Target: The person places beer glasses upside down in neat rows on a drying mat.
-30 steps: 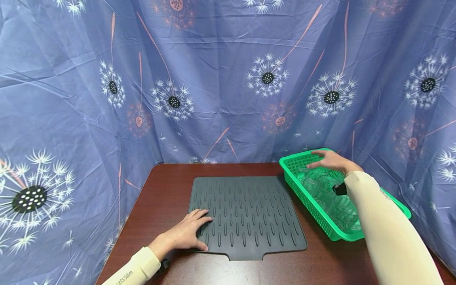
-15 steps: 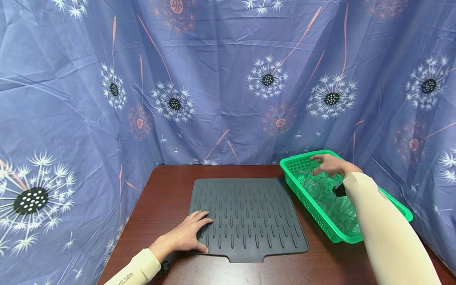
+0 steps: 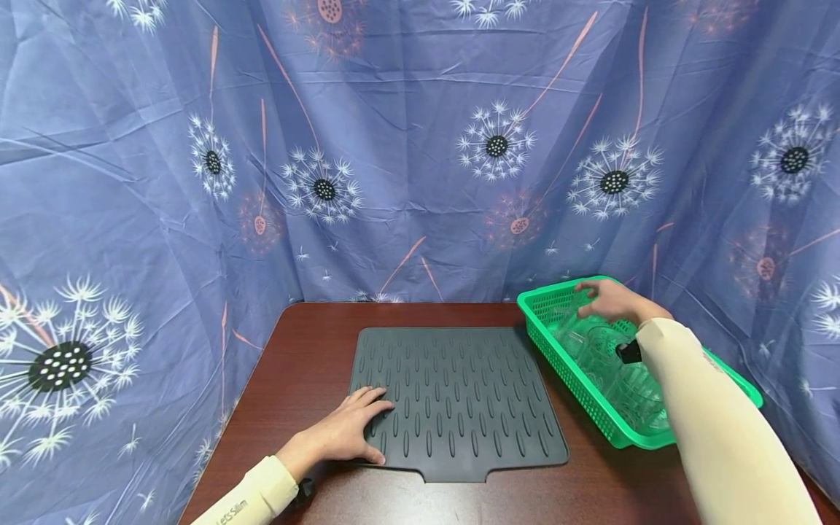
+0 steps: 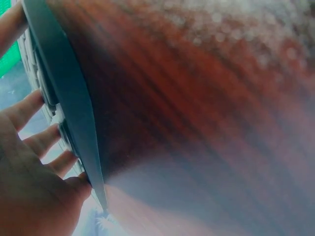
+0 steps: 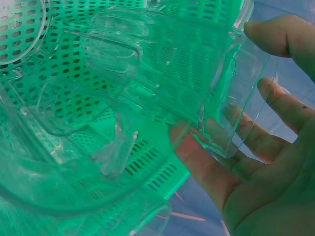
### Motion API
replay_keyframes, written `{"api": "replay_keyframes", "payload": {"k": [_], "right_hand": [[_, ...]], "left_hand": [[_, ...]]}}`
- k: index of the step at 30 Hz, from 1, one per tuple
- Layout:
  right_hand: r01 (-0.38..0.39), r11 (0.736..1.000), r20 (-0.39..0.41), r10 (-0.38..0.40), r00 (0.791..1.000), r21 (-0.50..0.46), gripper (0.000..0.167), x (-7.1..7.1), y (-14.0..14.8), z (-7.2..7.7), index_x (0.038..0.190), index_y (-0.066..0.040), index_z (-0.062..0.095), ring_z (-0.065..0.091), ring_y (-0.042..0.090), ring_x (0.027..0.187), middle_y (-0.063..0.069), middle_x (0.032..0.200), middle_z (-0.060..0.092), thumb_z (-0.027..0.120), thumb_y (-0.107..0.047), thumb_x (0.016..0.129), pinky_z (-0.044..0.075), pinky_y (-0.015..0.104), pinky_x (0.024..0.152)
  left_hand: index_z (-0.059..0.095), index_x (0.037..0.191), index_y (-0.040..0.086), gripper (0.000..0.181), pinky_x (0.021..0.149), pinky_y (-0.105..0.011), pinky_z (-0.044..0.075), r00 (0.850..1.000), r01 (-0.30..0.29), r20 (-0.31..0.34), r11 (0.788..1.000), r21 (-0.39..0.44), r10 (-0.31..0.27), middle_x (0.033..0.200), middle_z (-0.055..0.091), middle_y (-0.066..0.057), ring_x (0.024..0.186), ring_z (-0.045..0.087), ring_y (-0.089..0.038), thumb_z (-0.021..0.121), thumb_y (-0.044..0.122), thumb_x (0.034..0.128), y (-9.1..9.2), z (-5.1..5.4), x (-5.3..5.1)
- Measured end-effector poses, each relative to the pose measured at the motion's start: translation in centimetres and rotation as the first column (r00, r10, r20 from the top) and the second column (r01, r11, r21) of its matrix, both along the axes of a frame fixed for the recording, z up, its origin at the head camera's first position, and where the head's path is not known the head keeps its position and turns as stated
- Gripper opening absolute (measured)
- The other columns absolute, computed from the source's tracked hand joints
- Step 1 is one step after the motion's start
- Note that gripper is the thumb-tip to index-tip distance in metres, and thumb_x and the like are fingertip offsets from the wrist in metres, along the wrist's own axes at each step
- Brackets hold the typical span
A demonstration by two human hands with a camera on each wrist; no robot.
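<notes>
My right hand (image 3: 613, 300) reaches into the far end of a green plastic basket (image 3: 571, 372). In the right wrist view its thumb and fingers (image 5: 202, 162) close around the end of a clear drinking glass (image 5: 241, 108), and some fingers show through its wall. More clear glasses (image 3: 633, 394) lie in the basket beside it. My left hand (image 3: 348, 430) rests with spread fingers on the front left corner of a dark grey ridged mat (image 3: 459, 394). In the left wrist view the fingertips of the left hand (image 4: 34, 196) touch the mat's edge (image 4: 78, 103).
A dark reddish-brown table (image 3: 315, 343) lies under the mat and the basket. The basket stands at a slant right of the mat. A blue curtain (image 3: 407, 146) with dandelion prints hangs behind the table and along its sides.
My right hand's spread fingers have drawn together and dipped slightly into the basket, around a glass. The left hand has stayed on the mat's corner.
</notes>
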State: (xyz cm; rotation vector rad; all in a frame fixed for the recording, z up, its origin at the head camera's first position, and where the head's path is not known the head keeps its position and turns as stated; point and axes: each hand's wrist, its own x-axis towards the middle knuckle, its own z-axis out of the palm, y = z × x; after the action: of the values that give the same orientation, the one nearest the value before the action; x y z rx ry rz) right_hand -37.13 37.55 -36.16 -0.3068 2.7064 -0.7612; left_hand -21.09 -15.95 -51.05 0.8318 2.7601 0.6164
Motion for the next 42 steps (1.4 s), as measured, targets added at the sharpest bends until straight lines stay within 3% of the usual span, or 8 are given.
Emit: {"api": "replay_keyframes", "payload": {"k": [3, 10, 20, 26, 32, 37, 42], "right_hand": [[-0.008, 1.0, -0.038, 0.009, 0.999, 0.026, 0.07, 0.1, -0.2, 0.5, 0.15, 0.005, 0.036, 0.063, 0.035, 0.09, 0.043, 0.143, 0.037, 0.067, -0.022, 0.094, 0.053, 0.043, 0.066], [-0.013, 0.995, -0.143, 0.027, 0.989, 0.098, 0.067, 0.1, -0.6, 1.8, 0.149, -0.001, 0.041, 0.053, 0.053, 0.12, 0.038, 0.141, 0.046, 0.069, -0.028, 0.094, 0.053, 0.048, 0.079], [-0.008, 0.996, -0.213, 0.027, 0.977, 0.091, 0.065, 1.4, -1.1, 4.4, 0.148, -0.005, 0.043, 0.058, 0.047, 0.116, 0.032, 0.139, 0.048, 0.07, -0.026, 0.093, 0.051, 0.051, 0.082], [0.006, 0.999, -0.22, 0.002, 0.975, 0.04, 0.068, 2.0, -0.7, 5.3, 0.15, -0.007, 0.04, 0.053, 0.05, 0.124, 0.031, 0.142, 0.045, 0.071, -0.032, 0.094, 0.052, 0.051, 0.082], [0.011, 0.997, -0.182, -0.025, 0.983, -0.078, 0.07, 2.6, -0.4, 5.7, 0.154, -0.01, 0.034, 0.045, 0.051, 0.132, 0.03, 0.149, 0.039, 0.067, -0.032, 0.097, 0.051, 0.055, 0.089], [0.006, 0.986, -0.192, -0.038, 0.981, -0.165, 0.064, 3.5, -0.4, 6.0, 0.155, -0.013, 0.034, 0.05, 0.044, 0.129, 0.027, 0.151, 0.039, 0.064, -0.028, 0.1, 0.052, 0.051, 0.09], [-0.006, 0.982, -0.232, -0.039, 0.972, -0.19, 0.06, 4.4, -0.9, 6.4, 0.153, -0.018, 0.038, 0.053, 0.038, 0.129, 0.021, 0.152, 0.043, 0.064, -0.028, 0.1, 0.052, 0.046, 0.093]], "left_hand": [[0.051, 0.147, 0.015, 0.09, 0.113, -0.064, 0.031, 1.0, -0.003, 0.002, 1.0, 0.003, 0.003, 0.161, 0.034, -0.014, 0.149, 0.027, -0.043, 0.089, 0.048, 0.0716, 0.0, 0.0, 0.0], [0.051, 0.147, 0.016, 0.089, 0.113, -0.065, 0.031, 1.0, -0.01, 0.018, 1.0, 0.007, 0.01, 0.162, 0.033, -0.013, 0.15, 0.025, -0.043, 0.088, 0.047, 0.0723, 0.1, 0.0, 0.1], [0.051, 0.148, 0.017, 0.09, 0.113, -0.064, 0.031, 1.0, -0.014, 0.022, 1.0, -0.002, 0.014, 0.162, 0.032, -0.013, 0.15, 0.025, -0.041, 0.088, 0.049, 0.0724, 0.1, -0.1, -0.1], [0.051, 0.147, 0.016, 0.09, 0.113, -0.063, 0.032, 1.0, -0.009, 0.005, 1.0, -0.01, 0.01, 0.161, 0.034, -0.013, 0.149, 0.027, -0.041, 0.088, 0.049, 0.0719, 0.2, -0.1, -0.1], [0.052, 0.146, 0.016, 0.089, 0.114, -0.062, 0.031, 1.0, -0.004, -0.014, 1.0, -0.013, 0.004, 0.16, 0.036, -0.013, 0.148, 0.029, -0.04, 0.089, 0.048, 0.0706, 0.2, -0.1, 0.0], [0.052, 0.146, 0.017, 0.089, 0.114, -0.063, 0.03, 1.0, -0.004, -0.005, 1.0, -0.015, 0.004, 0.161, 0.034, -0.012, 0.149, 0.028, -0.04, 0.088, 0.049, 0.0715, 0.1, -0.1, 0.0], [0.051, 0.146, 0.017, 0.089, 0.114, -0.063, 0.03, 1.0, -0.002, -0.012, 1.0, -0.02, 0.001, 0.161, 0.034, -0.012, 0.149, 0.028, -0.04, 0.088, 0.049, 0.0717, 0.1, -0.1, 0.0]]}}
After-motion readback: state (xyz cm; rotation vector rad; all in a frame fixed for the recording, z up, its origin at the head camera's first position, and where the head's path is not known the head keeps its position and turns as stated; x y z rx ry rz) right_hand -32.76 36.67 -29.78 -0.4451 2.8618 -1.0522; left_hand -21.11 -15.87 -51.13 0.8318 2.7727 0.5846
